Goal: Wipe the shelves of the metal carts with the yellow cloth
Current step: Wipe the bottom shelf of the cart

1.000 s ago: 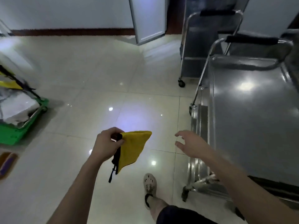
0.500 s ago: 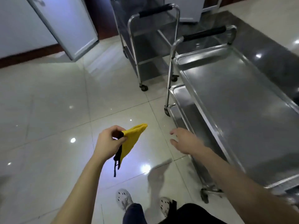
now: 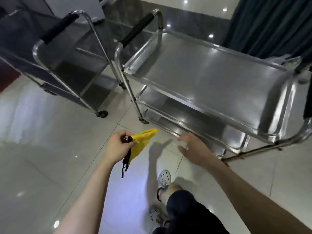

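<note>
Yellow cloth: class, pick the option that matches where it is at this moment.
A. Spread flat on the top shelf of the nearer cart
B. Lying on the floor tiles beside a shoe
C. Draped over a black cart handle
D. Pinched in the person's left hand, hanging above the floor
D: the yellow cloth dangles from the closed left hand, clear of the nearer cart, while the right hand is open and empty.

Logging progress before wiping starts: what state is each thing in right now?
yellow cloth: bunched, hanging from the left hand, off the carts
left hand: closed on the cloth
right hand: open, empty, near the lowest shelf edge
near cart: top shelf bare, untouched
far cart: standing beside it, untouched
</note>
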### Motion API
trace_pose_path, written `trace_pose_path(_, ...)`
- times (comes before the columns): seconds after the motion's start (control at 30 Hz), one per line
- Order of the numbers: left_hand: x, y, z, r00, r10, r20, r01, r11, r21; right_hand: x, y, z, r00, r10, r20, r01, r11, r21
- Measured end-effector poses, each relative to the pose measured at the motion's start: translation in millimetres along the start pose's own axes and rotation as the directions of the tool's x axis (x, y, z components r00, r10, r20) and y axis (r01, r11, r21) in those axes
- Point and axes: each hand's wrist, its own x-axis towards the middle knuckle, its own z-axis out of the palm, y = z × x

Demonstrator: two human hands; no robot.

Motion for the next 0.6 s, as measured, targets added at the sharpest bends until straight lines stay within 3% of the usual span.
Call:
trace_pose_path(0.23,104,-2,-9,0.981,0.074,0.179,-0.093,0.991,0.101,65,-29,48,0.986,0.144,-0.081,-0.121,0.964,0.237)
trace_pose_path(0.4,151,-6,-1,0.948,0.096,0.305,-0.123,0.99,0.07,113,-51,77,0.965,0.23,-0.125,-0.182,0.933,0.31)
trace_pose_path(0.6,208,-23,1,0.874,0.111,0.473,-0.174,0.981,0.09,159,-58,112,0.879,0.454,-0.147,-0.361,0.833,0.418)
